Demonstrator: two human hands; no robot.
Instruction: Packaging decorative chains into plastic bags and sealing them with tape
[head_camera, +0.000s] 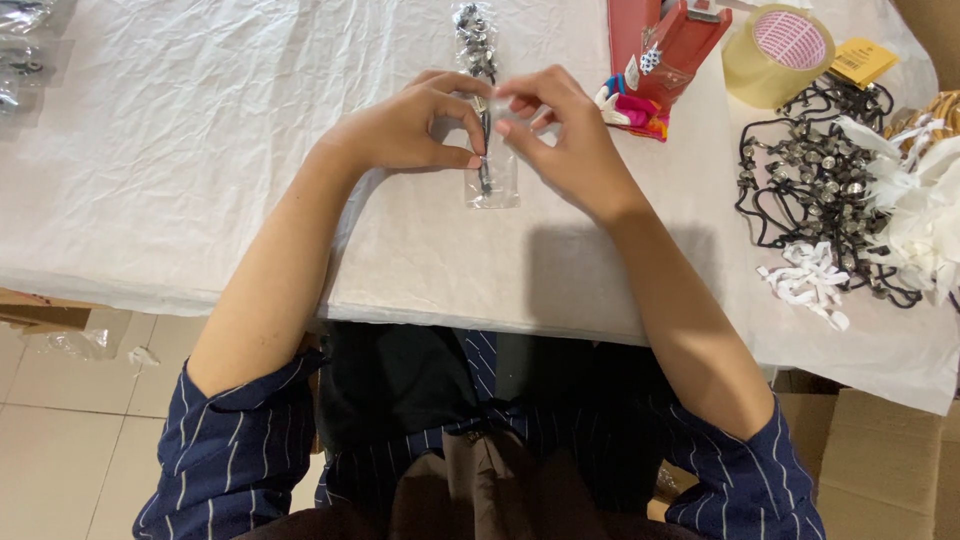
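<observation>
My left hand (405, 130) and my right hand (565, 135) meet over a small clear plastic bag (492, 180) lying on the bench (200, 150), which is covered in crumpled white paper. A thin dark cord piece (486, 150) runs lengthwise inside the bag. My left thumb and forefinger pinch the cord and the bag's edge together on the bag's left side, the other fingers curled in. My right hand pinches the bag's upper end from the right, forefinger stretched toward the left fingertips so that the two hands nearly touch.

Just beyond the bag, farther from me, lies another packed bag (476, 35) with a dark studded piece inside. To the right of the bag and a little farther away stands a red tape dispenser (675, 40), with a bright multicoloured bit of cloth (630, 110) at its foot. Further right of that sits a roll of clear tape (775, 55) and a yellow tag (862, 60). Well to the right of the bag lies a tangled heap of black studded cords (810, 190), white paper strips (810, 280) beside it.
</observation>
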